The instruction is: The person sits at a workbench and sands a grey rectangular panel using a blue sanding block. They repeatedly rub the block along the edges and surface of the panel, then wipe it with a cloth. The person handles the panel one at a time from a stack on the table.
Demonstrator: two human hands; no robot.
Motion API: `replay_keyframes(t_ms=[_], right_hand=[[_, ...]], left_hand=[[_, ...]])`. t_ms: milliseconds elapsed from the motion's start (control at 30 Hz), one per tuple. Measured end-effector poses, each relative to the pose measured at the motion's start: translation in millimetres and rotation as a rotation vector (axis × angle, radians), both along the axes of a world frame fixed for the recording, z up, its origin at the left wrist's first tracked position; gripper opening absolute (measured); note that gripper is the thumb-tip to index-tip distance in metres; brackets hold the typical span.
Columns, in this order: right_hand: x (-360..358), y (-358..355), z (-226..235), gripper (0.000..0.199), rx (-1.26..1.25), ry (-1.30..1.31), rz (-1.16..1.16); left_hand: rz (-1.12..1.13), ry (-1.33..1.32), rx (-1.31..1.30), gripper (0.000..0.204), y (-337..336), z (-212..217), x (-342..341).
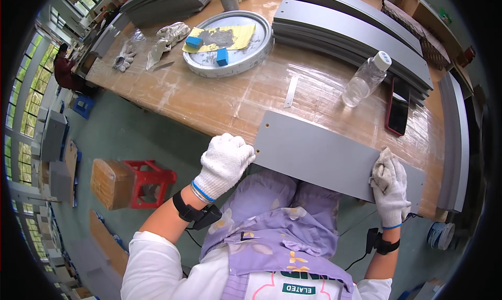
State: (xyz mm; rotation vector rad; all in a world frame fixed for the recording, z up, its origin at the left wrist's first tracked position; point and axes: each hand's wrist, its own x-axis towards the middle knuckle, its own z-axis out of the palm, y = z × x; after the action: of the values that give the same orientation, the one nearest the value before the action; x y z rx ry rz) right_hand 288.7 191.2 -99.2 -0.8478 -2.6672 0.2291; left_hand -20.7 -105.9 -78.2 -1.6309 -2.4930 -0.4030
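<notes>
A flat grey metal panel [319, 153] lies across the near edge of the wooden table [219, 101], overhanging toward me. My left hand [224, 163], in a white knit glove, grips the panel's left end. My right hand [389, 187], also gloved, presses a crumpled cloth [384, 166] onto the panel near its right end.
A round metal tray [201, 64] with yellow paper and blue blocks sits at the back. Stacked grey panels [355, 30], a clear plastic bottle [366, 80], a dark phone [398, 111], a small metal strip [291, 92] and spare gloves [167, 38] lie on the table. A red stool [149, 182] and a cardboard box [109, 182] stand on the floor at left. Another person [65, 70] sits far left.
</notes>
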Motion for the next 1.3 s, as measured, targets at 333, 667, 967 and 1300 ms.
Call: replay_keyframes(t_ms=[333, 667, 967, 1300], right_hand=[[1.3, 0.9, -1.6, 0.073, -0.016, 0.010, 0.012], [0.2, 0.4, 0.0, 0.072, -0.008, 0.007, 0.008], [2.3, 3.5, -5.0, 0.073, 0.004, 0.025, 0.022], [2.3, 2.9, -1.6, 0.072, -0.034, 0.030, 0.015]], left_hand=[[-0.015, 0.023, -0.001, 0.013, 0.5, -1.7, -0.7], [-0.073, 0.100, -0.015, 0.009, 4.6, 1.2, -4.1], [-0.112, 0.111, -0.055, 0.008, 5.1, 3.1, -2.9], [-0.155, -0.007, 0.137, 0.018, -8.2, -13.2, -10.1]])
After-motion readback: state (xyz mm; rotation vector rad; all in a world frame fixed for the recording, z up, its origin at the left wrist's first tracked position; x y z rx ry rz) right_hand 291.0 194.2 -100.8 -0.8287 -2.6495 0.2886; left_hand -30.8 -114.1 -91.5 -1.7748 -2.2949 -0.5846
